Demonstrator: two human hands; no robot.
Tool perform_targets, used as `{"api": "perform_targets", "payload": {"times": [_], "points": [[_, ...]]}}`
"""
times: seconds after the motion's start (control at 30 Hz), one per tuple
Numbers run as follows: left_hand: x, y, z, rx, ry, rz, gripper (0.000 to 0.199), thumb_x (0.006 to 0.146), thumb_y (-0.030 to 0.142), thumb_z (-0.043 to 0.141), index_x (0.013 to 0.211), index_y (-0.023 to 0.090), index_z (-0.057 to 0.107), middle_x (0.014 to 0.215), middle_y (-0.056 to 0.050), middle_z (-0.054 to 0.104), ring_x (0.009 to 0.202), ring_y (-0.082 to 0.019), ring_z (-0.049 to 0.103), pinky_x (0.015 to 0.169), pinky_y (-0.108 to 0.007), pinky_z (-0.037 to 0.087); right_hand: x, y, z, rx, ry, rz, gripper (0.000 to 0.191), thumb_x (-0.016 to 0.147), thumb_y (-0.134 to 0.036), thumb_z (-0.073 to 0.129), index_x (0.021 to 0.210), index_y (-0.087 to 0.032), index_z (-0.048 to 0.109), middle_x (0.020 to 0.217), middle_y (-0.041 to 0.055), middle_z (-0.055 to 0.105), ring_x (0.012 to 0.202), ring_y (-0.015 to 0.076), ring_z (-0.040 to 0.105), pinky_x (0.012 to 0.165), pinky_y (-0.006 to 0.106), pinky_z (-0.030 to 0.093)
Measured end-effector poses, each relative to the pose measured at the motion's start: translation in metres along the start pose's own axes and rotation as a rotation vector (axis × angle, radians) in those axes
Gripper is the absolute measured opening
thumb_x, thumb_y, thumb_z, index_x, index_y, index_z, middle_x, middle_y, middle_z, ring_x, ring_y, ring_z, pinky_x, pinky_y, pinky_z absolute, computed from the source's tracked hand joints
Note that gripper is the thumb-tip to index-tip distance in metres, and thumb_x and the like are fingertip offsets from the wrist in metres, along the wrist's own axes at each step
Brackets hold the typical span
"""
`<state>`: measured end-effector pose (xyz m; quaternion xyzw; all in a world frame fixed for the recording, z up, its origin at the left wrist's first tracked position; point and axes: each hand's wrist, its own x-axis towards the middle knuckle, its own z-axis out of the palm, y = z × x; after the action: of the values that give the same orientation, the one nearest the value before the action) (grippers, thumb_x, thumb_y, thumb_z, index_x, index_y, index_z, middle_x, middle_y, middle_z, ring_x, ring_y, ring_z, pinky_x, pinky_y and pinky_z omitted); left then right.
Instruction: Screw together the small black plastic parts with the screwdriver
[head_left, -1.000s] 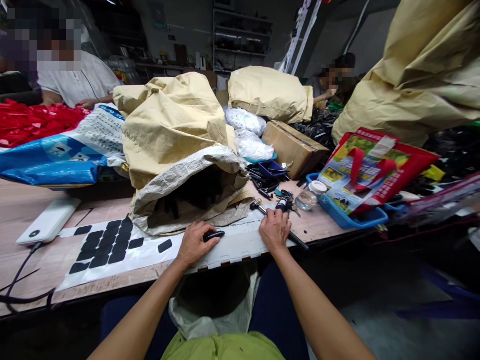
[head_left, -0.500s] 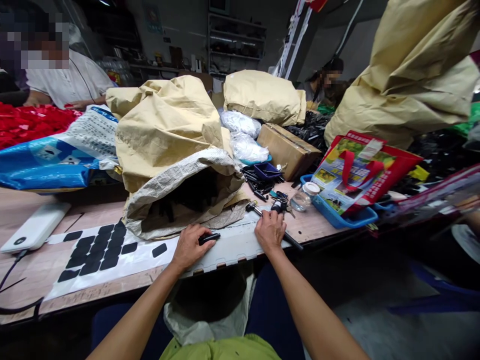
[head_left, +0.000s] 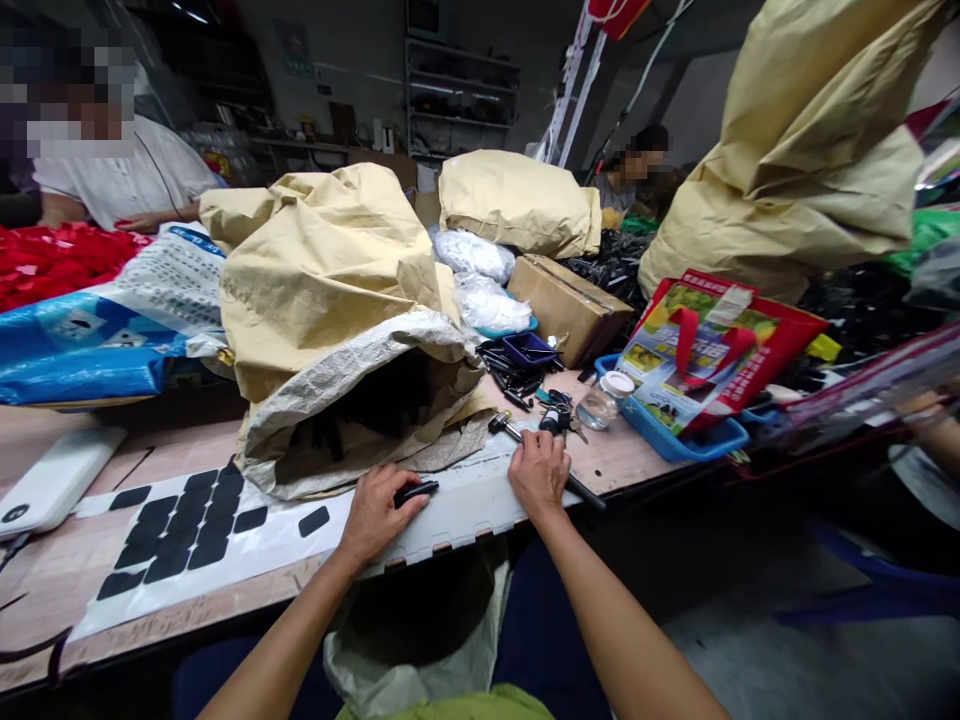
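Observation:
My left hand (head_left: pixel 379 515) rests at the table's front edge, its fingers closed round a short black plastic piece (head_left: pixel 415 491) that lies between thumb and fingers. My right hand (head_left: pixel 540 472) is closed over the middle of a small hammer (head_left: pixel 586 492). The hammer's metal head points away to the upper left, and its dark handle end sticks out at the lower right. Both hands are over a white board (head_left: pixel 457 510) on the tabletop. Behind my left hand, a woven sack (head_left: pixel 337 290) lies with its mouth facing me, dark pieces inside.
Black adhesive pads (head_left: pixel 180 535) on a white sheet and a white power bank (head_left: pixel 60 480) lie left. Keys (head_left: pixel 574 425), a clear jar (head_left: pixel 598 408), a blue basket (head_left: pixel 679 448) and a cardboard box (head_left: pixel 568 305) stand right. An open bag (head_left: pixel 352 640) hangs below the table edge. Co-workers sit across.
The camera view has shifted slightly, so the scene sits a little lower and to the left. Both hands keep nearly the same place and grip.

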<state>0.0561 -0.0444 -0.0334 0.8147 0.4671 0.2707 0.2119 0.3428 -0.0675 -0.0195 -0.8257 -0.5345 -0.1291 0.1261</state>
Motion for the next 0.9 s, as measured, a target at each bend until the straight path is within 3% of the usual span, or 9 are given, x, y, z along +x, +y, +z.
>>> {"api": "perform_targets", "payload": {"times": [0.63, 0.9], "points": [[-0.0056, 0.0035, -0.0028, -0.093, -0.054, -0.028, 0.026, 0.096, 0.051, 0.06, 0.107, 0.032, 0.073, 0.102, -0.007, 0.071, 0.098, -0.028, 0.061, 0.083, -0.042, 0.047, 0.002, 0.0044, 0.0089, 0.011, 0.009, -0.006, 0.03, 0.097, -0.023, 0.052, 0.125, -0.022, 0.062, 0.117, 0.0092, 0.061, 0.108, 0.0257, 0.048, 0.086, 0.036, 0.03], [-0.0053, 0.0055, -0.0039, -0.064, -0.04, -0.044, 0.026, 0.098, 0.048, 0.059, 0.108, 0.028, 0.073, 0.099, -0.006, 0.069, 0.096, -0.026, 0.058, 0.085, -0.04, 0.043, 0.0016, 0.0046, 0.0069, -0.003, 0.021, -0.019, 0.029, 0.096, -0.023, 0.052, 0.124, -0.021, 0.063, 0.114, 0.01, 0.061, 0.106, 0.0262, 0.049, 0.082, 0.037, 0.03]]}}
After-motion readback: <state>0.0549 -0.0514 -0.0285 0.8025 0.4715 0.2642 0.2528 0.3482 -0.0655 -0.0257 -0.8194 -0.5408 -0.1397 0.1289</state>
